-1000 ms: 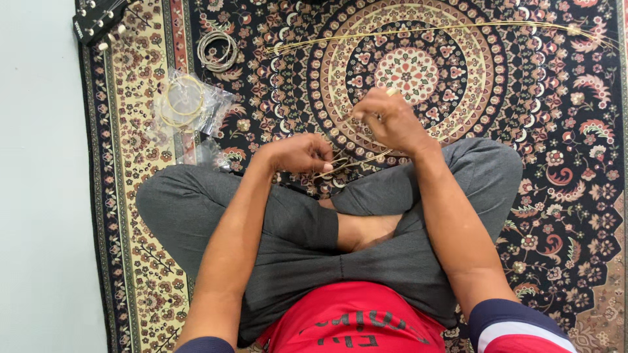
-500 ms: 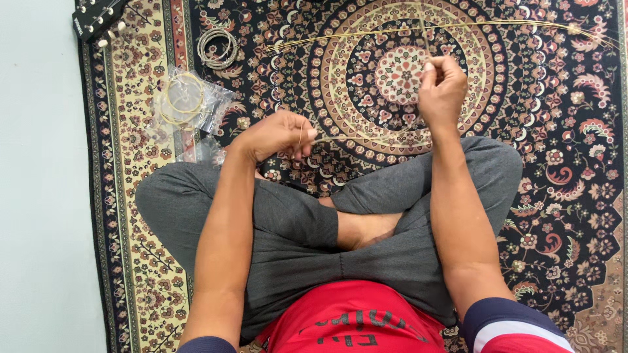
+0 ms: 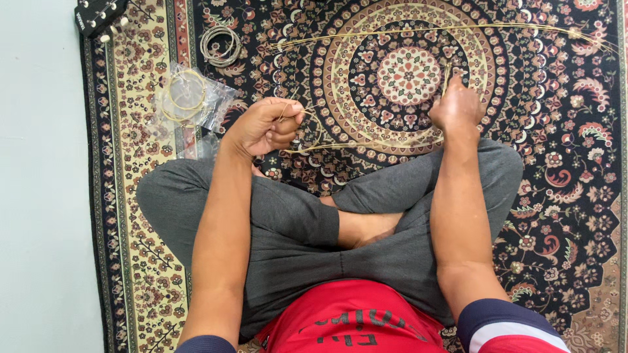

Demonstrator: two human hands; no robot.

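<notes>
I sit with my legs crossed on the patterned carpet (image 3: 562, 196), and between my two hands I hold one thin golden wire string (image 3: 366, 144). My left hand (image 3: 265, 127) is closed, its fingers (image 3: 291, 112) pressed together and pinching one end of the string, where a small loop curls just beside my knuckles. My right hand (image 3: 456, 108) is also closed into a loose fist, well apart from the left one, and it pinches the other part of the string, whose free tip stands up a little above this hand. The string hangs in a soft curve between both hands, just above my knees (it is not pulled tight, as far as I can see). Farther from me on the carpet lies a bundle of long straight strings (image 3: 432, 29), already stretched out in one line. To my left there is a clear plastic bag with a golden coil (image 3: 186, 98) inside, beside it a silver coil (image 3: 220, 46), and the dark guitar headstock (image 3: 98, 14) shows at the corner. I judge that this string is already uncoiled, while two coils remain wound.
</notes>
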